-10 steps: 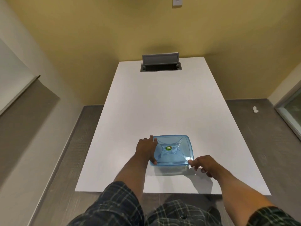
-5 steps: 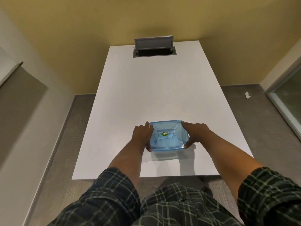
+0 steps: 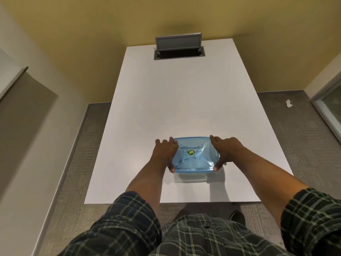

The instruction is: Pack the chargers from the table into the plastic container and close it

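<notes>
A plastic container with a translucent blue lid [image 3: 193, 154] and a green round sticker on top sits on the white table [image 3: 177, 100], near its front edge. My left hand [image 3: 165, 151] grips the container's left side, thumb at the front left corner. My right hand [image 3: 226, 150] grips the right side, thumb at the front right corner. The lid lies on top of the container. No chargers show on the table; the container's contents are hidden under the lid.
A grey cable hatch [image 3: 179, 49] stands open at the table's far end against the yellow wall. Grey carpet surrounds the table, with a small white scrap [image 3: 288, 103] on the floor at right. A glass door frame [image 3: 330, 108] is at the right.
My right hand moved from the container's front right corner up onto its right side. Both hands now clasp the container. The camera view shifted, so the table looks nearer.
</notes>
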Tool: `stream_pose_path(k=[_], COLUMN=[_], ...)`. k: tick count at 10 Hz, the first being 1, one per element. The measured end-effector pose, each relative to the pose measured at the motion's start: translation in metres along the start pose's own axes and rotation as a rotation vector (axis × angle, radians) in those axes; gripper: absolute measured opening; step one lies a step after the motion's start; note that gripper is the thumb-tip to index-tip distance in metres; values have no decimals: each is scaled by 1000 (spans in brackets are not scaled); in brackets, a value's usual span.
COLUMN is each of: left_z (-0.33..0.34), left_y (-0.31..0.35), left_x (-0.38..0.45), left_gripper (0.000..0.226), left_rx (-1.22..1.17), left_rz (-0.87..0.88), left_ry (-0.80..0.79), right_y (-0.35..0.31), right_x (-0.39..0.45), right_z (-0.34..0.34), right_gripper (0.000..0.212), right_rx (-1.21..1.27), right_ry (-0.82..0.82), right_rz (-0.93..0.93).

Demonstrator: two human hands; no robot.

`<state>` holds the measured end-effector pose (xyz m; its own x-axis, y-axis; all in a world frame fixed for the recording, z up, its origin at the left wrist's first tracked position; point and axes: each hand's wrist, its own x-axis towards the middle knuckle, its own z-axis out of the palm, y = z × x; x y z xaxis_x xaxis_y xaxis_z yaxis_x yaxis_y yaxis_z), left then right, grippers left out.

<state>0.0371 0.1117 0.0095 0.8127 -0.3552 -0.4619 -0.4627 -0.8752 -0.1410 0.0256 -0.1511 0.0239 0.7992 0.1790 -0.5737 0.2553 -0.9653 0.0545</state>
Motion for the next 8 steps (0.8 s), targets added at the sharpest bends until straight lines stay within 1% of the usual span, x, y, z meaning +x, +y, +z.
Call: stream_pose_path(k=[1,2,3,4,5,6,7,8], left_z=[0,3,0,-6,-18,-34,-87,-121], left_y=[-3,-4,5,1,-17,-28,-52,-67], left_x=[-1,-3,-8,-4,-2,-2,3,5], left_gripper=[133,133,134,134,142,138,124,118], left_rx=[13,15,48,48,32,-10,-72,-87], left_rz=[9,30,28,57,67,23,-17,-100], left_ry=[13,35,55,130,258,376,695,911], right_y=[-1,0,-2,-2,3,12,26,37], right_x=[1,-2,-3,-3,-3,-6,-10,-12], right_z=[4,2,6,3,-11,-31,-77,-103], right_gripper=[155,155,155,155,146,129,94,83], right_rx=[-18,14,-12,-6,58,29,2,29], right_ry=[26,14,32,71,192,380,781,1023], right_rz=[14,14,20,14,3,30,103,161])
